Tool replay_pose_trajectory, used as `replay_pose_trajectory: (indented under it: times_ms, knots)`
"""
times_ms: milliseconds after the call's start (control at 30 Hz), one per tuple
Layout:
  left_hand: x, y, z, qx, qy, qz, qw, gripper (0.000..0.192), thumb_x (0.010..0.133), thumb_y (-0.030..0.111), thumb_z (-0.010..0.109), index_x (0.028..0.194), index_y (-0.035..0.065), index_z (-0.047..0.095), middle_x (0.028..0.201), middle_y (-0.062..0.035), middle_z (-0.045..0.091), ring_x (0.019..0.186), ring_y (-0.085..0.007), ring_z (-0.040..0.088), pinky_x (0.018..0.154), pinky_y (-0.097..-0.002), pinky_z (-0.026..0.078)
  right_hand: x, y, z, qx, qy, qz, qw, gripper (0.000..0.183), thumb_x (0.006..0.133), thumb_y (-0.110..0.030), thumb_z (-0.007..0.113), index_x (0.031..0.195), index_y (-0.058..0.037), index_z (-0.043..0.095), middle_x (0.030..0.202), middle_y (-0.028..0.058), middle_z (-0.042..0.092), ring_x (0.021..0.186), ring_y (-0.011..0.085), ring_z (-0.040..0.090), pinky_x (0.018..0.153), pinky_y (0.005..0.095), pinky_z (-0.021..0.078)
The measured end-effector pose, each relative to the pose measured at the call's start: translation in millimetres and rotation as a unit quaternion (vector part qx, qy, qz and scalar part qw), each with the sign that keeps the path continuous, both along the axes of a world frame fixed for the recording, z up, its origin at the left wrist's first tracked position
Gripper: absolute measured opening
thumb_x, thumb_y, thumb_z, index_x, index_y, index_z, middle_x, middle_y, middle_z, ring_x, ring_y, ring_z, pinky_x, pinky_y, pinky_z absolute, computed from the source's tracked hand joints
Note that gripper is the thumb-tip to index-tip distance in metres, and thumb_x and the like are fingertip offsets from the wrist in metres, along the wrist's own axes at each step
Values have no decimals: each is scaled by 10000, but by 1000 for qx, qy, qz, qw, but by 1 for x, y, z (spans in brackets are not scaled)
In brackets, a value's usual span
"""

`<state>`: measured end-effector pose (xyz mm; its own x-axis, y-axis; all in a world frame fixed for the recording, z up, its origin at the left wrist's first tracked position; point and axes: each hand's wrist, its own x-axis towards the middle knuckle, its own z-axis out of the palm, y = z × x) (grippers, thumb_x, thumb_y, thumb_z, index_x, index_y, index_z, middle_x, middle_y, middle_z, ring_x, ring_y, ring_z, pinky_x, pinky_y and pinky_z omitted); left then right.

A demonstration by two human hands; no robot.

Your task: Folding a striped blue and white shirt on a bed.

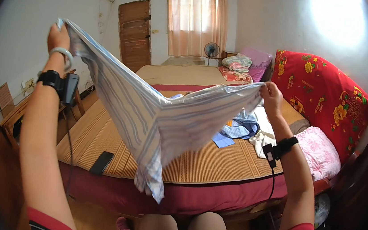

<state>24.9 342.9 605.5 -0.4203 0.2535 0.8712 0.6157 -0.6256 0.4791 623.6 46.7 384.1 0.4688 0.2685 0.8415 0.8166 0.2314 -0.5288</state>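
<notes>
A white garment with blue-grey stripes (130,109) is stretched in the air between my two hands, above a bed. My left hand (59,39), raised high at the left, grips one end of it. At the right and somewhat lower, my right hand (272,97) pinches the other end. The cloth sags in the middle, and a bunched, checked-looking tip hangs past the bed's front edge. Partly hidden behind the fabric lies a heap of blue clothes (241,127) with a white garment (263,140) beside it.
A bamboo mat (195,165) covers the bed, with a black phone (102,162) near its front edge. A pink pillow (318,152) and a red floral headboard cover (321,92) are at the right. Farther back stand another bed (181,76) and a fan (211,50).
</notes>
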Motion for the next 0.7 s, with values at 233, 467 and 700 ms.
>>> replay_pose_trajectory:
  times_ms: [233, 467, 700]
  knots:
    - [-68, -114, -27, 133, 51, -149, 979, 318, 994, 299, 576, 1162, 36, 639, 1008, -53, 676, 929, -129, 600, 850, -275, 468, -22, -43, -52, -130, -227, 27, 965, 148, 841, -9, 659, 988, -21, 650, 968, 144, 669, 922, 310, 650, 832, 362, 511]
    - [-60, -248, -212, -166, 329, -310, 876, 74, 808, -1, 695, 862, 48, 688, 850, -45, 663, 758, -156, 615, 705, -291, 495, -13, -92, -205, -430, -207, 5, 879, 120, 844, -136, 597, 919, -50, 632, 939, 176, 643, 893, 384, 631, 775, 470, 511]
    - [6, -317, -315, -271, 588, -550, 528, 183, 859, 154, 657, 1035, 124, 697, 881, -98, 693, 778, -290, 672, 672, -349, 532, 18, -123, -249, -426, -102, -91, 894, 158, 839, -169, 575, 795, -25, 621, 848, 202, 643, 846, 403, 627, 735, 487, 500]
